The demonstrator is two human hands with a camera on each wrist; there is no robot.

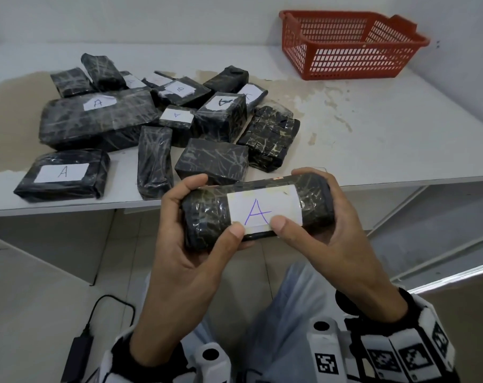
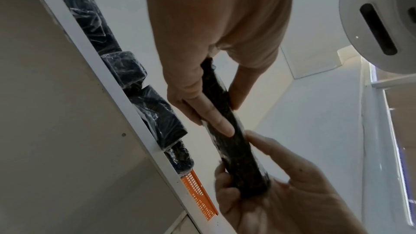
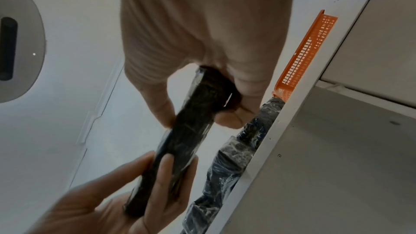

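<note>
1. White surface (image 1: 400, 128) lies just beyond both hands, with its near edge behind the knuckles.
2. Black wrapped packs form a pile (image 1: 96, 123) on it, beyond the left hand (image 1: 185, 261). Several carry paper tags marked A, and one is marked B.
3. A red mesh basket (image 1: 342, 56) stands far beyond the right hand (image 1: 337, 244), well apart from the pile.
4. The parcel (image 1: 207, 214) is held off the surface, lengthwise between the two hands.
   - The left hand wraps its left end and the right hand its right end, with fingers curled behind and thumbs in front.
   - The wrist views show it slim and flat, and it stays straight between the grips. I judge it stiff and fairly light.
   - Glossy tape over black film probably makes it slick. A one-handed hold should sit safest across the narrow width, fingers behind and thumb in front, or capped over an end.
5. The label (image 1: 265, 208) is paper marked A and faces up between the hands.
   - Both thumbs (image 1: 280, 223) press on its near edge.
   - It is a poor place to pull, since the edge could lift.
</note>
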